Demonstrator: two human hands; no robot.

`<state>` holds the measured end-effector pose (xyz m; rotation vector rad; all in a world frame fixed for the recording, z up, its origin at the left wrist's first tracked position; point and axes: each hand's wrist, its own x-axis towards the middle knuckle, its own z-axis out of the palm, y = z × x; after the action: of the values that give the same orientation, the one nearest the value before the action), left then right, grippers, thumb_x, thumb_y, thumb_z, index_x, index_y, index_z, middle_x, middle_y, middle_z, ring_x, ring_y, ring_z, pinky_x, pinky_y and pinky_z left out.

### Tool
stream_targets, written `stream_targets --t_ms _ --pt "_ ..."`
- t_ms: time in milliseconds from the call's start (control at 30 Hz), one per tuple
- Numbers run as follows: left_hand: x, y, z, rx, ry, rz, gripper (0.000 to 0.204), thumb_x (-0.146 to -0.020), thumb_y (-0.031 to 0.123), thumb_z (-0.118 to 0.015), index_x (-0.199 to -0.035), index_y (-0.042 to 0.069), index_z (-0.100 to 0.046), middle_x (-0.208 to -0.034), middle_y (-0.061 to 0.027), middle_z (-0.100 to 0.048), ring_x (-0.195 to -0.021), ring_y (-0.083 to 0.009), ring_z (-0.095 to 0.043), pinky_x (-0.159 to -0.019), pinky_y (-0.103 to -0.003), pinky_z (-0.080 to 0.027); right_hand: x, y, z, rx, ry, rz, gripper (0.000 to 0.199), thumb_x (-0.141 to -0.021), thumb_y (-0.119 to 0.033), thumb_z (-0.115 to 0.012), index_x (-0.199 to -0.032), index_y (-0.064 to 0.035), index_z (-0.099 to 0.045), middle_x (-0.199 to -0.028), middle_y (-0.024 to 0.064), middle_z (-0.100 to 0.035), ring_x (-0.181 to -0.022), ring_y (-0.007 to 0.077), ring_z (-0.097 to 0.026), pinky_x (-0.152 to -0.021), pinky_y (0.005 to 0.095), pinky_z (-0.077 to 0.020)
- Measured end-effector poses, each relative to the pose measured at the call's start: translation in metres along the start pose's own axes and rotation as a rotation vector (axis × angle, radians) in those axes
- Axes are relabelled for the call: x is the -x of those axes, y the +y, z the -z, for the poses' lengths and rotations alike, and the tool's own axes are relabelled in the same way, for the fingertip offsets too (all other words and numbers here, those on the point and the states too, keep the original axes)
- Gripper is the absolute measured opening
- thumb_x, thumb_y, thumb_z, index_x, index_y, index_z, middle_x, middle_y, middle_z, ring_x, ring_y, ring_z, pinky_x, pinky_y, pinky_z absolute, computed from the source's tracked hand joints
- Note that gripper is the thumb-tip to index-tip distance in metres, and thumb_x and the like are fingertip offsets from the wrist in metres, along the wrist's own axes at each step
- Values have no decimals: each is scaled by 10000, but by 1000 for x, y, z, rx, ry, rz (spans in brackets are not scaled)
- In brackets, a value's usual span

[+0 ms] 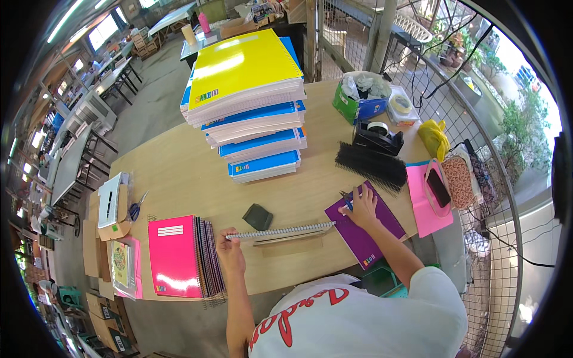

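Purple notebook (365, 230) under right hand (362, 206) — silver spiral wire (280, 231) alongside, left-held.

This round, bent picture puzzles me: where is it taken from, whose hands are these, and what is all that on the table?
A wide-angle camera on a person's head looks down, so straight edges curve. No machine here: two bare hands work at a wooden table. The left hand pinches one end of a silver spiral binding wire. The right hand presses a purple notebook, with a small tool under its fingers. Nearby lie a tall stack of notebooks, a pink notebook pile, black binding combs, a tape dispenser and scissors.
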<state>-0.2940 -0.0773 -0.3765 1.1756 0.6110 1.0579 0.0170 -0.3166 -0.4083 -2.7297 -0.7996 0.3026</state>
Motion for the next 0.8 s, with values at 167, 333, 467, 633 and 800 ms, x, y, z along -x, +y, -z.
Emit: stream_targets --t_ms 167,333,467,633,800 --pt "-4 -3 0 67 -14 35 268 -826 150 -788 -992 47 -605 -981 -7 -586 -932 -109 -522 -883 -269 -412 11 51 -51 74 410 269 552 -812 -281 -741 -1270 -49 -538 -1203 171 -523 -1234 372 -459 -1022 602 -345" --pt "0 -1 11 -3 -1 66 286 -838 166 -799 -1053 51 -647 -986 4 -620 -925 -88 -550 -833 -238 -422 -10 -62 76 -508 247 553 404 -804 -205 -741 -1170 -83 -624 -1048 139 -594 -1020 350 -590 -922 472 -454" --pt "-4 6 -2 129 -72 23 298 -823 89 -795 -1079 44 -648 -1024 -14 -642 -942 -85 -563 -827 -221 -421 3 -187 141 -174 101 1264 350 -789 -260 -738 -1098 -120 -653 -968 81 -613 -984 270 -613 -946 461 -459" --pt "0 15 -4 174 -52 87 346 -807 -10 -766 -1116 40 -620 -1077 -57 -665 -1019 -132 -607 -905 -275 -484 19 -280 145 191 288 1734 183 -786 -239 -697 -939 -142 -674 -942 16 -610 -1024 198 -590 -1079 582 -322" --pt "1 22 -12 269 -18 88 500 -806 -32 -760 -1239 49 -524 -1137 -71 -653 -1076 -131 -611 -915 -273 -508 20 -309 129 339 384 1953 127 -784 -188 -638 -897 -149 -683 -920 -6 -608 -1028 193 -578 -1130 600 -267"
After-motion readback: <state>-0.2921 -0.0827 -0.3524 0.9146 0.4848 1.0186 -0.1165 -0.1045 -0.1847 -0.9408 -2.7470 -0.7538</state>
